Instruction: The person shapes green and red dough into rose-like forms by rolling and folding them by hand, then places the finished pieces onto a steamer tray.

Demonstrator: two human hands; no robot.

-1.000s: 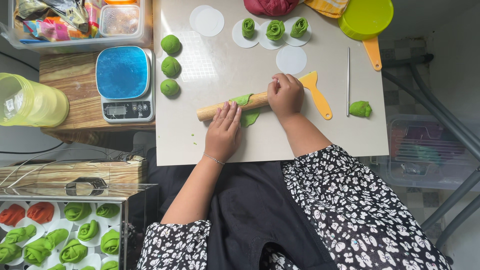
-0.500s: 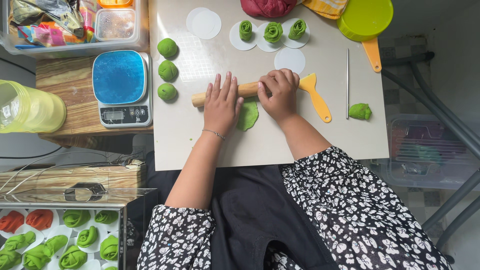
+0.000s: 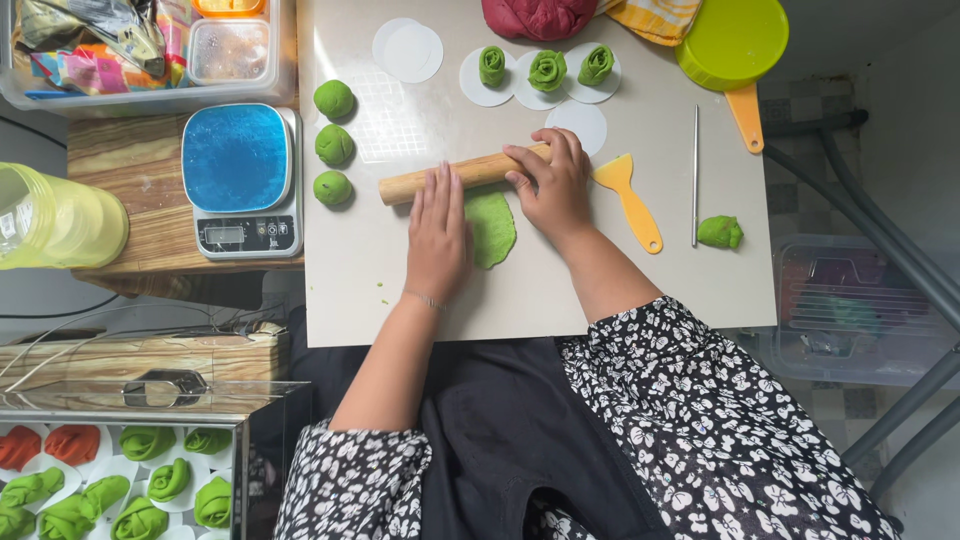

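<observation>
**Both palms on the pin, dough just under it**

Pale and smooth, the board [image 3: 400,290] on the table fills most of what I see, with a blue-topped kitchen scale [image 3: 243,180] on a wooden block to its left and a clear bin on the floor at the right. At the board's middle lies the wooden rolling pin [image 3: 465,172], its long axis running left to right and tilted slightly, right end farther from me. My left hand [image 3: 437,235] lies flat with fingers spread and straight, fingertips pressing the pin near its middle. My right hand [image 3: 552,182] sits on the pin's right end, fingers curled over it in a loose grip, not pinching. Neither hand closes around anything; both bear down from above.

Between my hands, on my side of the pin, is the flattened green dough [image 3: 493,228], an oval whose far edge sits against the pin. So the dough lies toward my body from the pin, with my left hand partly over its left edge.

Three green dough balls [image 3: 333,143] stand in a column left of the pin, well apart from it. Beyond it, three rolled green pieces [image 3: 546,70] rest on white round papers. A yellow scraper [image 3: 630,200] lies just right of my right hand, then a thin metal rod [image 3: 695,175] and a small green lump [image 3: 720,232]
</observation>
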